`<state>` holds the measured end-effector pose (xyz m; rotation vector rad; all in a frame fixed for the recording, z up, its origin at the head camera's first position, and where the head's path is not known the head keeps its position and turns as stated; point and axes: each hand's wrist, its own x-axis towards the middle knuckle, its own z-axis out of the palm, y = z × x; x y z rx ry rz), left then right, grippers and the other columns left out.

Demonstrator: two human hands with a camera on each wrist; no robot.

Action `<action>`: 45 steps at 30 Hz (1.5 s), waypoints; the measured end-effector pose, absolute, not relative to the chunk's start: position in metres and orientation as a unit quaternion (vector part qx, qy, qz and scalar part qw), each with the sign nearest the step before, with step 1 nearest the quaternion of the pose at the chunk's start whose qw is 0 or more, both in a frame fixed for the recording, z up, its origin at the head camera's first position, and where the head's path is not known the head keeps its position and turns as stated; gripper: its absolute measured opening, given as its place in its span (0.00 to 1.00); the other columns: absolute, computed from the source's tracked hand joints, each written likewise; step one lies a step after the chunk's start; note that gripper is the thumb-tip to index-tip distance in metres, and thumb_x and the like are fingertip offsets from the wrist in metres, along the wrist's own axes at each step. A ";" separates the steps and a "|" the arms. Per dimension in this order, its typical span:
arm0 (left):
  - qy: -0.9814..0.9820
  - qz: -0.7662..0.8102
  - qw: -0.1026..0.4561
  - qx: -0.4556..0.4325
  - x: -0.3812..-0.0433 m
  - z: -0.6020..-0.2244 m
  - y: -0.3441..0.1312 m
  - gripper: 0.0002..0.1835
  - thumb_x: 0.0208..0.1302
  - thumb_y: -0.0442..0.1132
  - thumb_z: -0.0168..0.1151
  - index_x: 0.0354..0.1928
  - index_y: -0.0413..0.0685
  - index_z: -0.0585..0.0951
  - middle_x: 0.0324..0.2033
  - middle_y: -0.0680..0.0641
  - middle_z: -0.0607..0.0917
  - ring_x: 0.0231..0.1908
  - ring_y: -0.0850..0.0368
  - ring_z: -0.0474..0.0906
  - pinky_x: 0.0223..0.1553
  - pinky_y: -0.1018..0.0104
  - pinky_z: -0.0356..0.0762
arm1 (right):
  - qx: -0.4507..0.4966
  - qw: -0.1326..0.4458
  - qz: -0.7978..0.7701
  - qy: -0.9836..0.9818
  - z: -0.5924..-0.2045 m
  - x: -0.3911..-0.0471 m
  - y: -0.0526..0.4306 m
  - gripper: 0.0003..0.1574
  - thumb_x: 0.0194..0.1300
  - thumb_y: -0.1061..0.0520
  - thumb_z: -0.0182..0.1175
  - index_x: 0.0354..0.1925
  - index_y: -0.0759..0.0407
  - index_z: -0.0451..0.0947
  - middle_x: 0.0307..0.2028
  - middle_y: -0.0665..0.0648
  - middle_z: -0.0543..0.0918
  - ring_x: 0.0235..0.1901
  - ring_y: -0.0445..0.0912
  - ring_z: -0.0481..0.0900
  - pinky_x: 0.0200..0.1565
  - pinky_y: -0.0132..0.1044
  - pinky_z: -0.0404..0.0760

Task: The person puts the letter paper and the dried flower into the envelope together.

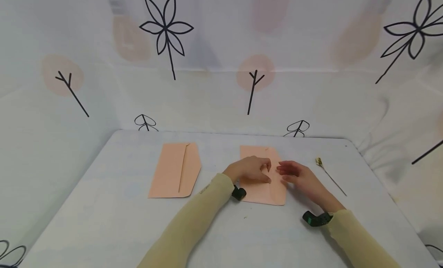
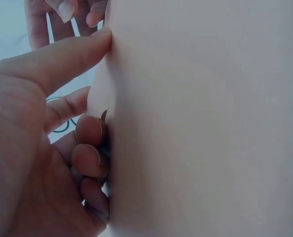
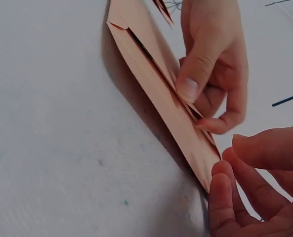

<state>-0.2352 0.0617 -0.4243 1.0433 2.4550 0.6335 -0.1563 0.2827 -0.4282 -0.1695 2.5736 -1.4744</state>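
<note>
A peach envelope (image 1: pixel 256 193) lies on the table with its flap toward the right. My left hand (image 1: pixel 249 168) is over it, fingers bent, thumb and fingertips at its long slit, holding it there. In the right wrist view, the left thumb (image 3: pixel 189 89) rests at the slit of the envelope (image 3: pixel 151 89), with a bent finger beside it. My right hand (image 1: pixel 301 179) is at the flap's edge, fingers loosely curved and thumb apart. Its fingertips (image 3: pixel 220 190) are close to that edge; whether they touch it I cannot tell.
To the left lies a second peach envelope (image 1: pixel 169 172), its flap also to the right. A thin stem with a small yellowish dried flower head (image 1: pixel 319 161) lies right of my right hand. White cloth with line-drawn flowers (image 1: pixel 166 28) hangs behind the white table (image 1: pixel 114 222).
</note>
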 end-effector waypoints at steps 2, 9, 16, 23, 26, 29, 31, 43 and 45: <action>0.878 0.225 0.198 0.373 -0.234 -0.424 0.062 0.17 0.60 0.57 0.69 0.44 0.64 0.74 0.25 0.54 0.71 0.33 0.60 0.71 0.33 0.69 0.66 | -0.058 0.076 -0.493 0.865 -0.425 -0.154 0.287 0.31 0.70 0.61 0.62 0.68 0.64 0.66 0.60 0.65 0.77 0.59 0.58 0.75 0.47 0.27 0.75; 0.879 0.225 0.198 0.371 -0.234 -0.425 0.062 0.18 0.60 0.57 0.69 0.45 0.64 0.73 0.23 0.55 0.69 0.31 0.61 0.70 0.32 0.70 0.64 | -0.062 0.054 -0.488 0.869 -0.416 -0.152 0.307 0.29 0.72 0.63 0.58 0.68 0.65 0.65 0.62 0.67 0.75 0.59 0.56 0.75 0.48 0.25 0.75; 0.879 0.228 0.197 0.370 -0.234 -0.427 0.061 0.17 0.60 0.57 0.69 0.44 0.64 0.73 0.22 0.56 0.67 0.31 0.61 0.69 0.32 0.70 0.64 | -0.048 0.028 -0.483 0.874 -0.412 -0.147 0.326 0.29 0.72 0.62 0.58 0.68 0.66 0.65 0.62 0.69 0.74 0.52 0.34 0.75 0.47 0.22 0.74; 0.879 0.227 0.195 0.372 -0.235 -0.429 0.062 0.17 0.60 0.57 0.69 0.44 0.64 0.73 0.23 0.55 0.67 0.31 0.61 0.68 0.31 0.69 0.63 | -0.027 -0.020 -0.437 0.899 -0.411 -0.141 0.347 0.27 0.72 0.56 0.60 0.66 0.63 0.69 0.59 0.66 0.77 0.49 0.26 0.70 0.44 0.19 0.72; 0.879 0.226 0.196 0.371 -0.234 -0.428 0.062 0.17 0.60 0.57 0.69 0.44 0.64 0.73 0.23 0.55 0.67 0.30 0.61 0.68 0.31 0.69 0.63 | -0.012 -0.033 -0.416 0.909 -0.410 -0.140 0.356 0.26 0.73 0.55 0.59 0.65 0.63 0.70 0.58 0.67 0.77 0.51 0.32 0.73 0.43 0.19 0.71; 0.880 0.225 0.196 0.369 -0.234 -0.427 0.062 0.18 0.60 0.57 0.69 0.44 0.63 0.73 0.23 0.55 0.67 0.29 0.61 0.68 0.31 0.69 0.63 | 0.010 -0.034 -0.395 0.918 -0.410 -0.140 0.364 0.26 0.74 0.53 0.57 0.64 0.63 0.71 0.59 0.68 0.77 0.56 0.48 0.74 0.42 0.20 0.70; 0.881 0.224 0.197 0.367 -0.234 -0.427 0.062 0.18 0.61 0.57 0.69 0.44 0.63 0.73 0.23 0.55 0.67 0.29 0.61 0.68 0.31 0.69 0.63 | 0.028 -0.027 -0.384 0.923 -0.411 -0.141 0.368 0.27 0.75 0.51 0.56 0.64 0.64 0.70 0.60 0.69 0.76 0.59 0.58 0.72 0.40 0.23 0.70; 0.878 0.228 0.202 0.369 -0.233 -0.425 0.060 0.17 0.61 0.56 0.68 0.44 0.63 0.73 0.24 0.55 0.68 0.29 0.61 0.68 0.32 0.69 0.63 | 0.114 0.047 -0.377 0.918 -0.418 -0.144 0.386 0.40 0.69 0.49 0.62 0.67 0.72 0.61 0.63 0.77 0.64 0.59 0.70 0.65 0.47 0.54 0.74; 0.879 0.226 0.202 0.369 -0.233 -0.424 0.060 0.17 0.61 0.57 0.68 0.44 0.63 0.73 0.24 0.55 0.68 0.30 0.61 0.68 0.32 0.69 0.63 | 0.121 0.063 -0.373 0.918 -0.420 -0.145 0.387 0.42 0.69 0.49 0.63 0.68 0.73 0.59 0.63 0.78 0.63 0.59 0.70 0.63 0.52 0.61 0.71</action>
